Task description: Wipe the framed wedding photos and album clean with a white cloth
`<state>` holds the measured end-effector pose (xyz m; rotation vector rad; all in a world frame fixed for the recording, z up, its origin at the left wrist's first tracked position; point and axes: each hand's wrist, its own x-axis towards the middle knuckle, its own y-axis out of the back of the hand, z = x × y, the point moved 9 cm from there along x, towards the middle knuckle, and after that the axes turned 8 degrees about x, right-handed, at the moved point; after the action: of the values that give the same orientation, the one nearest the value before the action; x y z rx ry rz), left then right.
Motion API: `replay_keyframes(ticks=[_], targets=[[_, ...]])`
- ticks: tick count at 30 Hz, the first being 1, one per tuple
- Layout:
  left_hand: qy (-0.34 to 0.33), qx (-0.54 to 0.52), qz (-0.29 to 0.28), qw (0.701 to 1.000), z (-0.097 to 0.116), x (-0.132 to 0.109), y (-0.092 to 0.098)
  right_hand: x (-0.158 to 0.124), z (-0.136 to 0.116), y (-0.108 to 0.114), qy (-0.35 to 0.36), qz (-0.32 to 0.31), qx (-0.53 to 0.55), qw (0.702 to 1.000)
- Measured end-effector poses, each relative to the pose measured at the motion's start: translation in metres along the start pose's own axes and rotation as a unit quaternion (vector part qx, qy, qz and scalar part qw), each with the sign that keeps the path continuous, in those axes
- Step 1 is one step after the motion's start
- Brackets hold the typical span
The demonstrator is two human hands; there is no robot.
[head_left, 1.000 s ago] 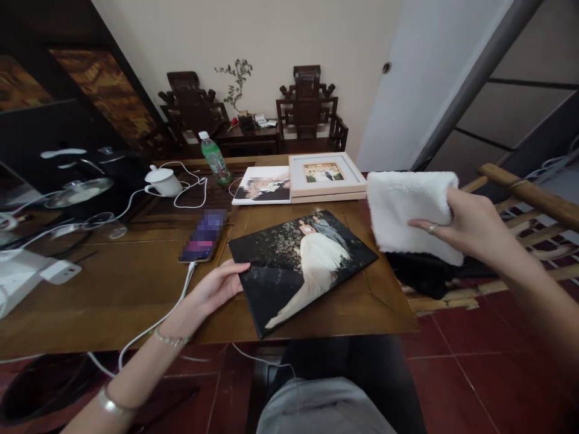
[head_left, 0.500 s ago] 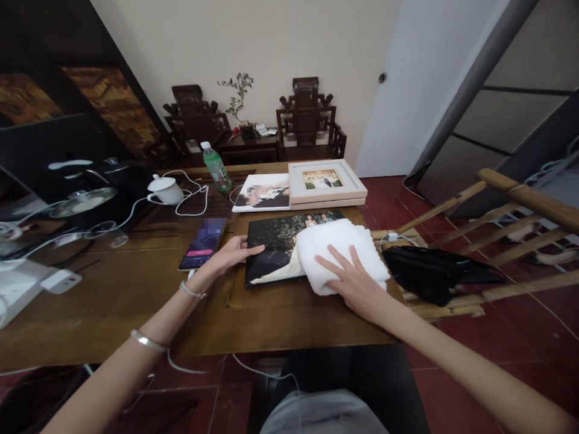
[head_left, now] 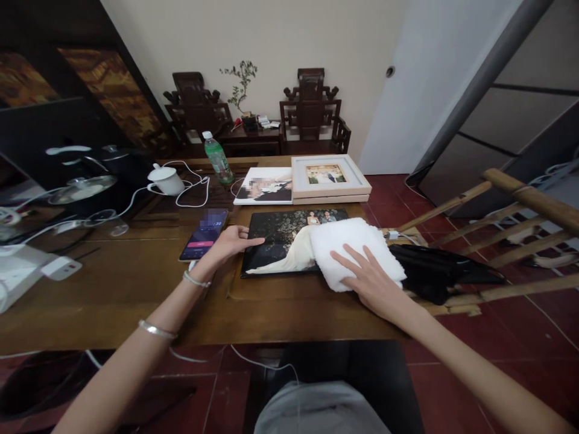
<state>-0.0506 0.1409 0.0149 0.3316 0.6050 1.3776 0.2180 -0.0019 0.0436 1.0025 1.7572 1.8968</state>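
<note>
A dark glossy photo panel (head_left: 275, 241) with a couple and a long pale dress lies flat on the wooden table (head_left: 271, 313). My left hand (head_left: 230, 241) grips its left edge, thumb on top and fingers at the side. Spread over a folded white towel (head_left: 357, 244), my right hand (head_left: 368, 274) presses on the panel's right part, which the towel hides. A phone (head_left: 203, 236) with a lit screen lies left of my left hand.
Behind the panel are a white-edged photo (head_left: 265, 187) and stacked pale frames (head_left: 332, 181). A green bottle (head_left: 218, 158), a lidded white cup (head_left: 165, 179) and cables stand back left. A bamboo chair (head_left: 520, 193) holding a black bag (head_left: 434, 271) is at right.
My right hand and the towel have slid right across the panel, uncovering more of the dress. My left hand still holds the left edge. The view has shifted slightly.
</note>
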Motion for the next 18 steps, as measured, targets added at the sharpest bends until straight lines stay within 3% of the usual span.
replay_keyframes(ticks=[4, 6, 12, 18], targets=[[-0.097, 0.19, 0.165, 0.963, 0.013, -0.02, -0.004, -0.001, -0.004, -0.001, 0.0, 0.009, -0.009, 1.0], [-0.151, 0.217, 0.209, 0.942, 0.022, -0.033, -0.013, 0.0, -0.003, 0.001, -0.003, 0.012, -0.008, 1.0], [-0.278, 0.244, 0.179, 0.912, 0.039, -0.053, -0.039, 0.014, 0.01, 0.005, -0.006, 0.003, 0.017, 1.0], [-0.281, 0.221, 0.186, 0.915, 0.038, -0.051, -0.034, 0.064, 0.055, 0.01, -0.032, 0.0, 0.013, 0.999]])
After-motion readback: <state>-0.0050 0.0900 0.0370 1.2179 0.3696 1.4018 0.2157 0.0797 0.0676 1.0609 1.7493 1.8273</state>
